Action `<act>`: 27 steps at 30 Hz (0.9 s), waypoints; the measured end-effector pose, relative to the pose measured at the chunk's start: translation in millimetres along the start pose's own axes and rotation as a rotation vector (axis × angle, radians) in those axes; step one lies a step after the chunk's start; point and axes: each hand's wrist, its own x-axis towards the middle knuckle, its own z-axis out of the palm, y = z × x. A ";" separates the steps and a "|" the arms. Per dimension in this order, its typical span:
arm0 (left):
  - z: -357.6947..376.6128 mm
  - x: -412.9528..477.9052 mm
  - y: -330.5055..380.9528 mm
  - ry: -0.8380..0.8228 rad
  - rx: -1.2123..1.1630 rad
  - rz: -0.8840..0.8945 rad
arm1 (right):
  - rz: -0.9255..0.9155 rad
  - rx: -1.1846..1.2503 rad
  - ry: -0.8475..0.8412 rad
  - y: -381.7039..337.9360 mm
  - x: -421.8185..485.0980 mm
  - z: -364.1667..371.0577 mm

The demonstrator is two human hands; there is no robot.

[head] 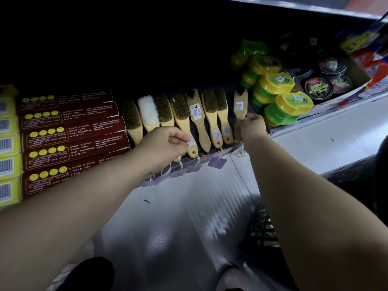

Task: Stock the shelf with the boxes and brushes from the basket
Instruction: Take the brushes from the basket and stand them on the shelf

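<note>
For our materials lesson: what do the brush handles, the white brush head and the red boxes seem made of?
Brush handles: likely unpainted wood, pale matt tan. White brush head: fluffy, perhaps wool or fleece. Red boxes: printed cardboard, by their flat faces and sharp edges.

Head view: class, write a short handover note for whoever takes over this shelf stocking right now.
Left hand: pinches the handle of a mid-row brush.
Right hand: grips the rightmost brush.
Done: red boxes lined up, brush row laid beside them.
Left: probably settle these two brushes, then check the basket; its contents are hidden behind the arm.
</note>
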 end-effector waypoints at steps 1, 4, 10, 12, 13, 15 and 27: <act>-0.6 0.2 -1.0 -0.010 0.012 -0.011 | -0.022 -0.037 0.023 3.1 0.1 2.4; -0.8 0.1 -3.4 -0.031 0.020 -0.046 | -0.078 -0.117 0.064 13.8 3.2 5.5; 0.4 2.6 -5.1 -0.041 0.025 -0.054 | -0.171 -0.307 -0.051 9.5 15.0 -0.8; 2.4 2.6 -4.9 -0.046 0.026 -0.052 | -0.199 -0.457 -0.081 8.7 14.9 -2.2; 3.7 2.3 -4.1 -0.047 0.020 -0.051 | -0.209 -0.541 -0.090 7.5 13.0 -3.0; 7.4 -0.1 -0.1 -0.048 0.005 -0.059 | -0.204 -0.705 -0.100 0.7 6.6 -5.6; 44.9 -82.2 109.8 -0.305 0.131 0.440 | -0.483 -0.922 -0.305 -105.6 -122.0 -143.6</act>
